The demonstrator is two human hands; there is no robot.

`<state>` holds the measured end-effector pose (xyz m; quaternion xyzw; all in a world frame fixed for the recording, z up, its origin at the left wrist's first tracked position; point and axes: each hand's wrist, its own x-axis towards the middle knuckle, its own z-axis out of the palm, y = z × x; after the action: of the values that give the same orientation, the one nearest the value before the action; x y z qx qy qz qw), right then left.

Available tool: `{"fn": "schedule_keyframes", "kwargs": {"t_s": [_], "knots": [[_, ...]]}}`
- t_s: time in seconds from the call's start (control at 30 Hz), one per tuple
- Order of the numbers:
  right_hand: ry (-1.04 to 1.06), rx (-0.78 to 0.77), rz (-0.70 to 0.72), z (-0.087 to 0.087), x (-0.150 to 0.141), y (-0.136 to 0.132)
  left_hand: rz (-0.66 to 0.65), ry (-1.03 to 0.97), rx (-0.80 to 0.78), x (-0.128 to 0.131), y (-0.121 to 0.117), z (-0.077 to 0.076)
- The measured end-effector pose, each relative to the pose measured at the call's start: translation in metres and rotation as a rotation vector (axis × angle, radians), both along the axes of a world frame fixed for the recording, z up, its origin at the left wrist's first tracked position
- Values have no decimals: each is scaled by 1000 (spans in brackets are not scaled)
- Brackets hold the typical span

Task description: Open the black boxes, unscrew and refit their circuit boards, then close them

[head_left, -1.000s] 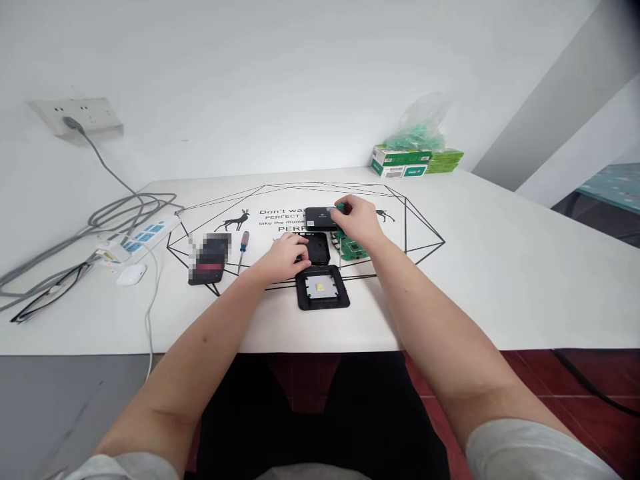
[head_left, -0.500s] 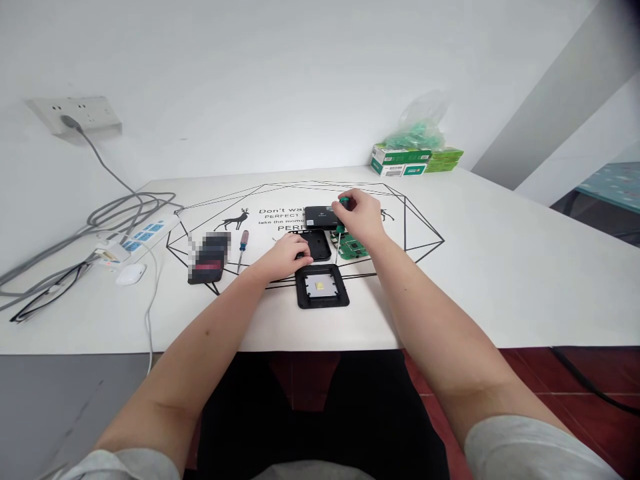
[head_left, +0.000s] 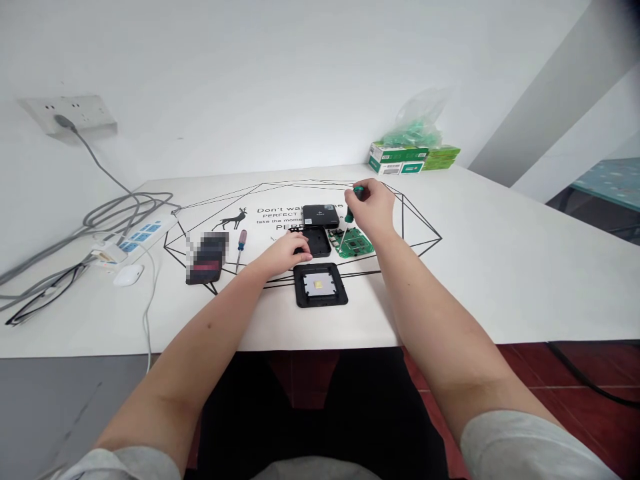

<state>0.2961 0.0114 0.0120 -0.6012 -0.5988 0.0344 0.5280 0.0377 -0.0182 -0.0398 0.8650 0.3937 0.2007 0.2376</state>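
My right hand (head_left: 373, 205) is closed around the green and black handle of a screwdriver (head_left: 349, 215), which leans with its shaft pointing down to the left. Its tip is at the left side of a green circuit board (head_left: 356, 243). My left hand (head_left: 290, 252) rests with curled fingers on the left edge of an open black plastic housing (head_left: 320, 243). Nearer to me lies a square black cover (head_left: 301, 293) with a silver plate and a yellow pad (head_left: 318, 285). Behind the housing sits a closed black box (head_left: 321, 215) with a label.
Left of my hands lie a second screwdriver (head_left: 241, 245) and a dark blurred object (head_left: 207, 259). Farther left are a power strip (head_left: 150, 232), grey cables, a white earphone case (head_left: 129, 275) and glasses (head_left: 45, 297). Green boxes (head_left: 400, 157) stand against the wall.
My right hand has moved slightly right and up with the screwdriver, which now tilts more. The screwdriver tip has shifted from the board's near edge onto its left side. My left hand stays on the housing.
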Motion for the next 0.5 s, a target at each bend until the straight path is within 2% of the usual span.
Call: {"fn": "schedule_keyframes", "kwargs": {"t_s": [0.17, 0.27, 0.33, 0.43, 0.5], "knots": [[-63, -2, 21, -1, -7, -2, 7, 11, 8, 3, -1, 2], [-85, -37, 12, 1, -1, -1, 11, -8, 48, 4, -7, 7], [-46, -109, 35, 2, 7, 0, -8, -33, 97, 4, -14, 12], [92, -305, 129, 3, 17, 1, -121, -8, 128, 4, -28, 18], [49, -424, 167, 3, 20, 1, -172, 51, 92, 4, -38, 21]]}}
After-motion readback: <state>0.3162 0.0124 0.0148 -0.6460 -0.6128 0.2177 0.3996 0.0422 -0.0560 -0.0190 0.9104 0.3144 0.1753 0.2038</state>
